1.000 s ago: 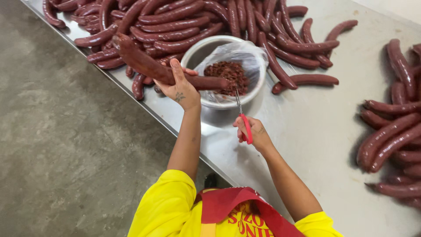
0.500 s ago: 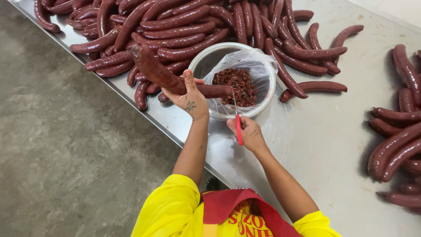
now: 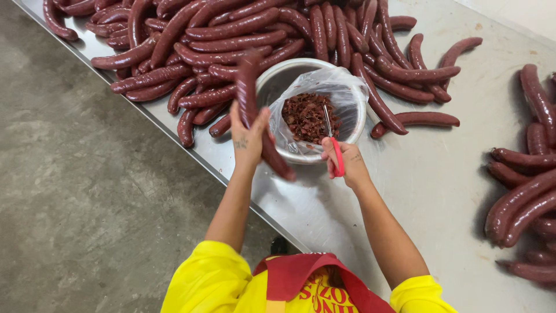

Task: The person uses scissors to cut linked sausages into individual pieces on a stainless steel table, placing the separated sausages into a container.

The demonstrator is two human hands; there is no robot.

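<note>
- Left hand point(image 3: 248, 138) wrapped round a long dark sausage point(image 3: 255, 113), lifted beside the lined bowl point(image 3: 277, 78)
- Right hand point(image 3: 346, 162) clutches red-handled scissors point(image 3: 334, 148), blades over the bowl's scraps point(image 3: 306, 116)
- Worktop point(image 3: 440, 174) heaped with sausages

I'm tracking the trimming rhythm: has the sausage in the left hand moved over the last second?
Yes. The sausage has swung from lying across the bowl rim to nearly upright beside it.

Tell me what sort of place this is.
Probably a sausage-making or meat-processing workshop. A long stainless steel table carries heaps of dark red sausages. The left hand holds one sausage, the right hand red-handled scissors, over a plastic-lined metal bowl of trimmings.
</note>
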